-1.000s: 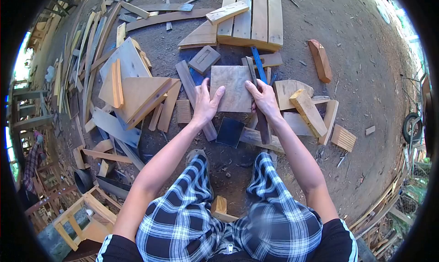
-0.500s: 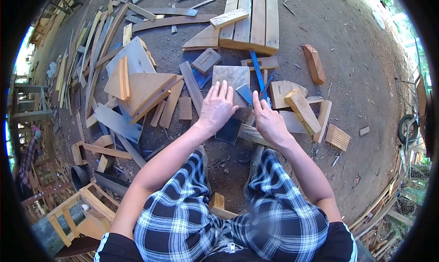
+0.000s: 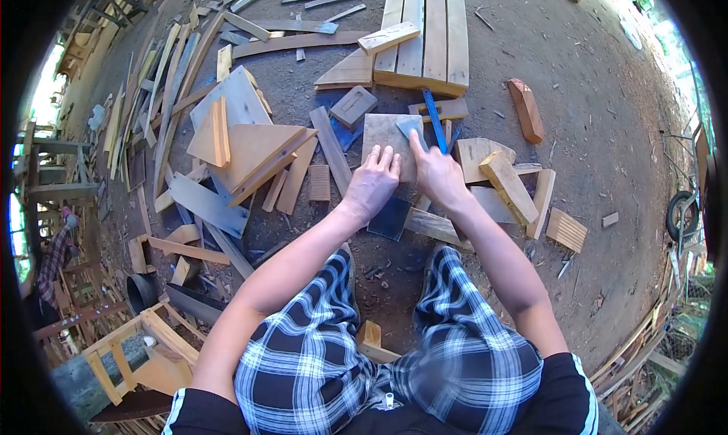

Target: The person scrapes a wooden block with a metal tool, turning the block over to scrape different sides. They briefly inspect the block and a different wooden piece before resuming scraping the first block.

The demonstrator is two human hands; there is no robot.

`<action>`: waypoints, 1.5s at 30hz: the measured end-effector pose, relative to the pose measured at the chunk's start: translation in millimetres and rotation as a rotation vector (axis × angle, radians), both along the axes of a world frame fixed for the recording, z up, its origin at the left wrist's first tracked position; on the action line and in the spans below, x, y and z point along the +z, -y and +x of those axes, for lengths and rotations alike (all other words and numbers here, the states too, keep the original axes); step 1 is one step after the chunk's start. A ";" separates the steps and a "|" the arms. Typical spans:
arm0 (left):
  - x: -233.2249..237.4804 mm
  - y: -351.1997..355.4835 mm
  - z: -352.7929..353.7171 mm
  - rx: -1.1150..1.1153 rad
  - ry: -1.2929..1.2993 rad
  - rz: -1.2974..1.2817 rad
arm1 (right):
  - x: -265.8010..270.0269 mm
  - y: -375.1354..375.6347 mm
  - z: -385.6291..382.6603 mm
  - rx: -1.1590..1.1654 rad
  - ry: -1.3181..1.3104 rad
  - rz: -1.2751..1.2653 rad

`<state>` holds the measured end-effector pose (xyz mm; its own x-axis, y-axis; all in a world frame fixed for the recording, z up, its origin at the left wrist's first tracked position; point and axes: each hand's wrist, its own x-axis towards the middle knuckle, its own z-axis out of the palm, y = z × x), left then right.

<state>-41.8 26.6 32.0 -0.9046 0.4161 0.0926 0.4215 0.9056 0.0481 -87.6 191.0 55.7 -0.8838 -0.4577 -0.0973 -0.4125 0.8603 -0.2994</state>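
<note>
A square pale board (image 3: 378, 131) lies among wood offcuts in front of me. My left hand (image 3: 371, 183) rests on its near left part, fingers stretched out and lying flat. My right hand (image 3: 440, 177) is closed on a thin, flat blue-grey piece (image 3: 409, 125), its index finger extended along it. That piece lies over the board's upper right; the end inside my palm is hidden. Just beyond my right hand lies a blue straight bar (image 3: 434, 120). A dark square plate (image 3: 390, 219) is on the ground below my hands.
A slatted wooden panel (image 3: 436, 37) lies at the far side. Stacked boards (image 3: 254, 150) are on the left, with long strips (image 3: 163, 94) behind them. Wood blocks (image 3: 506, 185) sit to the right, and a reddish block (image 3: 525, 110) lies farther out.
My right hand has moved the blue-grey piece forward from the board's lower right to its upper right. My left hand stays on the board; its fingers now lie slightly lower on it.
</note>
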 end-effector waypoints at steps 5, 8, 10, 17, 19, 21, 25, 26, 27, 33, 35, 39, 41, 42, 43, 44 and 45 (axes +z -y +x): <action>-8.1 -3.6 2.0 -0.019 -0.109 -0.053 | 11.6 -12.7 25.7 0.062 0.077 0.120; -2.8 -10.5 4.9 -0.025 -0.127 -0.152 | 9.3 3.6 -4.0 0.038 0.097 0.044; -1.1 -20.4 12.7 -0.031 -0.111 -0.246 | 4.0 12.0 -16.8 0.038 0.072 0.038; -7.5 -18.6 16.9 -0.103 -0.179 -0.251 | 11.3 -9.3 33.1 0.057 0.082 0.088; -7.7 -18.2 16.5 -0.098 -0.177 -0.230 | 11.9 -4.7 26.3 0.055 0.110 0.113; -6.1 -19.5 18.6 -0.086 -0.179 -0.214 | 11.1 7.1 7.2 0.060 0.051 0.004; -5.1 -15.5 17.6 -0.116 -0.125 -0.236 | 10.0 16.1 -6.9 0.059 0.102 -0.001; -5.7 -14.5 16.2 -0.125 -0.135 -0.231 | 12.2 10.7 3.0 0.063 0.088 0.010; -7.7 -13.2 16.3 -0.127 -0.132 -0.232 | 14.2 5.8 11.8 0.061 0.091 0.008; -9.1 -17.4 17.7 -0.117 -0.156 -0.230 | 19.1 12.6 -6.1 0.106 0.161 0.022; -8.3 -16.7 16.5 -0.125 -0.163 -0.244 | 13.9 21.6 -19.5 0.107 0.142 0.005; -8.1 -17.7 16.9 -0.127 -0.151 -0.259 | 15.3 13.6 -3.3 0.097 0.083 -0.016; -9.8 -19.3 18.1 -0.127 -0.180 -0.242 | 20.2 -2.2 15.8 0.130 0.117 0.054; -10.2 -20.1 18.0 -0.122 -0.200 -0.259 | 20.9 -8.5 20.9 0.143 0.143 0.078; -10.8 -20.7 18.7 -0.116 -0.218 -0.277 | 21.6 -8.8 19.7 0.144 0.149 0.087; -10.8 -21.0 19.4 -0.111 -0.206 -0.265 | 22.6 -6.0 14.9 0.155 0.138 0.069; -9.9 -21.2 19.0 -0.109 -0.204 -0.258 | 23.7 -1.8 7.7 0.167 0.123 0.050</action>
<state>-22.9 47.8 22.1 -0.8272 0.5426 0.1460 0.4940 0.8260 -0.2713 -79.9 192.9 79.4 -0.7762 -0.5886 -0.2261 -0.5134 0.7982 -0.3152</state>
